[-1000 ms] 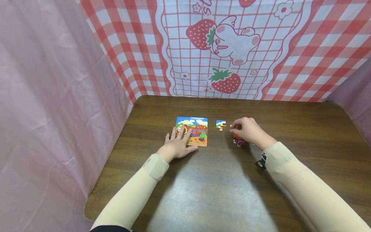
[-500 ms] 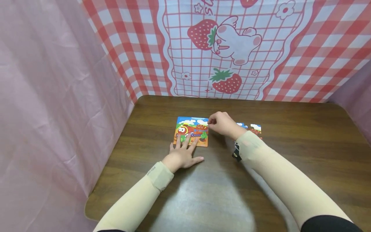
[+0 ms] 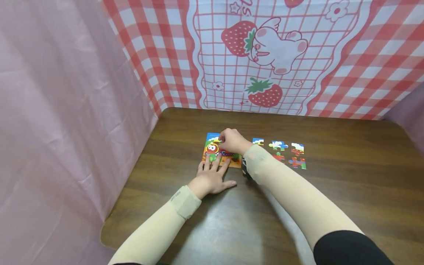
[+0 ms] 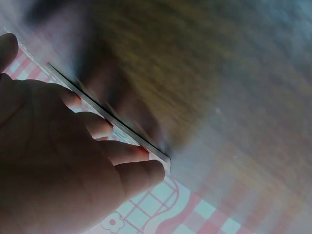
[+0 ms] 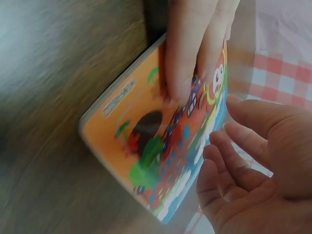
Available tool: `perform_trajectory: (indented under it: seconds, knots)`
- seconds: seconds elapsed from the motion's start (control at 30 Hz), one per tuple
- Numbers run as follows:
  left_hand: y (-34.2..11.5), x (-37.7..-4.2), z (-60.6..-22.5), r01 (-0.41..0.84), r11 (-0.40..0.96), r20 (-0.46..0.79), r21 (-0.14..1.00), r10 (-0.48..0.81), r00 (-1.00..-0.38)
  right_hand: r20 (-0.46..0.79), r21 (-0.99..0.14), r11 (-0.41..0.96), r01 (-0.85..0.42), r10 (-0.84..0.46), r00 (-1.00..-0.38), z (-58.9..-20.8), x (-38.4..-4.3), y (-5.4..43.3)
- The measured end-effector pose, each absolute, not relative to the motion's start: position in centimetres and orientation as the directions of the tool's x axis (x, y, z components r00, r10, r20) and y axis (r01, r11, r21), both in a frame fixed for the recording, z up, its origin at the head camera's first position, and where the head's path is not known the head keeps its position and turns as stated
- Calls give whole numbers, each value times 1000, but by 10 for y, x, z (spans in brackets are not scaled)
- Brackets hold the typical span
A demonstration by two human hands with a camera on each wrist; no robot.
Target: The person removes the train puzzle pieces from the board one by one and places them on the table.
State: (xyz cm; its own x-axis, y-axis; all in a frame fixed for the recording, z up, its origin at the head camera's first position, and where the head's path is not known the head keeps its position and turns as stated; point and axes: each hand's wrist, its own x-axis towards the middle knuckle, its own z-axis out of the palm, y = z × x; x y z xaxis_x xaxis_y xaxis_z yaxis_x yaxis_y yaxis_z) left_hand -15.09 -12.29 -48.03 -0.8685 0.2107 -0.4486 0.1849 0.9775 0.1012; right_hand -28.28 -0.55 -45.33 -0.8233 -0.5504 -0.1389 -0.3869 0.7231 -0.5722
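Observation:
A colourful jigsaw board [image 3: 211, 138] with a cartoon train lies flat on the table. My left hand [image 3: 209, 180] has its spread fingers resting on the board's near part. My right hand [image 3: 233, 141] reaches over the board's upper right, covering part of the picture. In the right wrist view, the right hand [image 5: 263, 161] has loosely bent fingers by the board's sky edge, and no piece shows between them. Loose jigsaw pieces lie to the right, including a cloud piece [image 3: 258, 141], a blue-and-green piece [image 3: 278, 145] and a red-and-green piece [image 3: 297, 162].
The brown wooden table [image 3: 347, 176] extends around the board and pieces. A red-and-white strawberry cloth [image 3: 265, 84] hangs behind it, and a pink curtain [image 3: 66, 129] hangs at the left. My right forearm [image 3: 291, 191] crosses in front of the pieces.
My right hand has moved left from the loose pieces to the board, uncovering several pieces. My left hand has slid slightly toward the board's near edge. The head view has shifted a little.

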Motion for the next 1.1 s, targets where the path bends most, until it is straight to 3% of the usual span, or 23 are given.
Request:
perform_trajectory:
  seconds: [0.43,0.87,1.1]
  knots:
    - [-119,-146,-472,194,979,-423,63,202,-883,-153,-485,761,-431,-559,-815,-456,-282,-26]
    - [-118,-144,-470,209,976,-419,57,213,-883,-180,-506,771,-388,-534,-826,-456,-281,-26]
    - [-118,-147,-473,201,978,-447,49,202,-871,-143,-574,732,-367,-531,-835,-453,-280,-23]
